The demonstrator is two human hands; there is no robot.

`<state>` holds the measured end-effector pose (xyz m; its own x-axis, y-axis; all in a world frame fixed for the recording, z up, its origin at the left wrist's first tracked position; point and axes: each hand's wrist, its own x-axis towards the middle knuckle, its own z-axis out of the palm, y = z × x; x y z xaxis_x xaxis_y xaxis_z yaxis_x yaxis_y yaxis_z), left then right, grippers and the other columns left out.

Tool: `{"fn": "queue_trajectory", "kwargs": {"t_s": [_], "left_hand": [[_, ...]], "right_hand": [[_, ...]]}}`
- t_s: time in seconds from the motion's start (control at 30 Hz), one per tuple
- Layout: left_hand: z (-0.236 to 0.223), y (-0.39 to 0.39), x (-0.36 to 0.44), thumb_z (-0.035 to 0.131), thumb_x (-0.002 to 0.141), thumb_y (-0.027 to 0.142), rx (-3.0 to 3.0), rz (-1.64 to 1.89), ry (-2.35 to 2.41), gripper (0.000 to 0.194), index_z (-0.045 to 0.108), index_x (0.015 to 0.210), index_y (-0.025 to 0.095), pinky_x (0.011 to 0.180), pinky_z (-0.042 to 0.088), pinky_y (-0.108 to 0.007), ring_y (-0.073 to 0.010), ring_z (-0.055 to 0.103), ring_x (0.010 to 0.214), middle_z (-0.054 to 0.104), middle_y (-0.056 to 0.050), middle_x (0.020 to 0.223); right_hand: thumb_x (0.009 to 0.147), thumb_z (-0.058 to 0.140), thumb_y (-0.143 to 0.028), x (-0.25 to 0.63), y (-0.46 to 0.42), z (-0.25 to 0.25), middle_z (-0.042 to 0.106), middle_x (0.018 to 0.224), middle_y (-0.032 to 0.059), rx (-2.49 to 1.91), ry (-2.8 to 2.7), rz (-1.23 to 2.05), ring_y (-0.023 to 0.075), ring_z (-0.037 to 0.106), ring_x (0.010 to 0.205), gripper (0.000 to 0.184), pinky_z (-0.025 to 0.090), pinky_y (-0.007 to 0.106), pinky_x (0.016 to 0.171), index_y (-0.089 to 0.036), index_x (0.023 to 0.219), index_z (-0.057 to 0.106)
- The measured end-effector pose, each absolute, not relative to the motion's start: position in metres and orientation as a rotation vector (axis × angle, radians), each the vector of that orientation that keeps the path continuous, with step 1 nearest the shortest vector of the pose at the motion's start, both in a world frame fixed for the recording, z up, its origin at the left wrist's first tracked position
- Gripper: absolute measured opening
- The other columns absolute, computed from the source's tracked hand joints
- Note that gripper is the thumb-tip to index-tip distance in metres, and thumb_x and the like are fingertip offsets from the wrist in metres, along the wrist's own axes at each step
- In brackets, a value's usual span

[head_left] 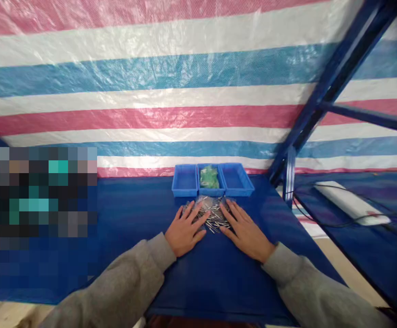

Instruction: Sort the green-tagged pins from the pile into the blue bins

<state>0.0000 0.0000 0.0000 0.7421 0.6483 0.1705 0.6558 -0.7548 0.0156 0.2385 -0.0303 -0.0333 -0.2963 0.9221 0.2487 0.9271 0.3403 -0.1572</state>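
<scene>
A pile of thin, shiny metal pieces point(214, 218), like nails or screws, lies on the blue table, with clear plastic showing at its far side. My left hand point(185, 229) rests against the pile's left side, palm down and fingers spread. On the other side my right hand point(245, 230) lies flat in the same way, fingertips touching the pile's edge. Just behind stand three blue trays joined in a row. The middle tray point(211, 192) holds a green, plastic-wrapped bundle point(209, 176). No contents show in the left tray point(185, 177) or right tray point(236, 177).
The blue table point(133, 205) runs to a striped plastic sheet point(185, 95). A blue metal frame point(307, 105) slants up at the right. Beyond a gap, a white power strip point(352, 202) with black cables lies on another blue surface. A blurred-out patch covers the left.
</scene>
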Motion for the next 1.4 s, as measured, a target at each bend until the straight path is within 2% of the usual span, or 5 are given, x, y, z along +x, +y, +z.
{"fn": "queue_trajectory", "kwargs": {"t_s": [0.2,0.53,0.97,1.23,1.4], "left_hand": [[-0.004,0.006,-0.001,0.036,0.094,0.042,-2.862,-0.381,-1.19,0.053,0.023,0.144,0.033,0.108,0.03,-0.05,-0.0304,0.022,0.139,0.023,-0.007,0.152],[-0.008,0.01,0.005,0.036,0.095,0.03,-2.932,-0.534,-1.176,0.044,0.038,0.139,0.025,0.107,0.036,-0.045,-0.0252,0.039,0.13,0.044,-0.012,0.137],[-0.009,0.017,0.008,0.033,0.096,0.028,-2.918,-0.586,-1.175,0.044,0.036,0.139,0.018,0.105,0.039,-0.041,-0.0221,0.038,0.132,0.049,-0.013,0.135],[0.004,0.003,0.004,0.032,0.095,0.04,-2.827,-0.538,-1.404,0.045,0.038,0.138,0.026,0.108,0.03,-0.049,-0.0257,0.028,0.137,0.035,-0.011,0.145],[0.009,-0.012,0.006,0.04,0.083,0.065,-2.885,-0.465,-1.296,0.077,0.017,0.147,0.029,0.111,0.019,-0.055,-0.0314,0.012,0.141,0.016,-0.009,0.154]], "right_hand": [[0.093,0.033,-0.052,0.236,-0.027,-0.033,0.022,0.152,0.0117,-1.672,-2.263,-0.053,0.0275,0.02,0.14,0.062,0.029,0.045,0.111,-0.02,0.146,0.025],[0.096,0.031,-0.039,0.228,-0.023,-0.037,0.031,0.149,0.0117,-1.531,-2.271,0.0,0.0236,0.024,0.139,0.055,0.029,0.043,0.112,-0.015,0.145,0.027],[0.095,0.031,-0.031,0.229,-0.014,-0.045,0.039,0.144,0.0121,-1.472,-2.176,0.159,0.0223,0.033,0.135,0.051,0.032,0.043,0.112,-0.012,0.142,0.032],[0.092,0.03,-0.022,0.234,-0.023,-0.029,0.031,0.149,0.0075,-1.47,-2.122,0.359,0.0185,0.024,0.139,0.053,0.023,0.043,0.115,-0.016,0.145,0.027],[0.092,0.039,-0.044,0.239,-0.04,-0.02,0.012,0.155,0.0072,-1.46,-2.29,0.213,0.0245,0.008,0.142,0.066,0.021,0.049,0.114,-0.02,0.148,0.013]]}}
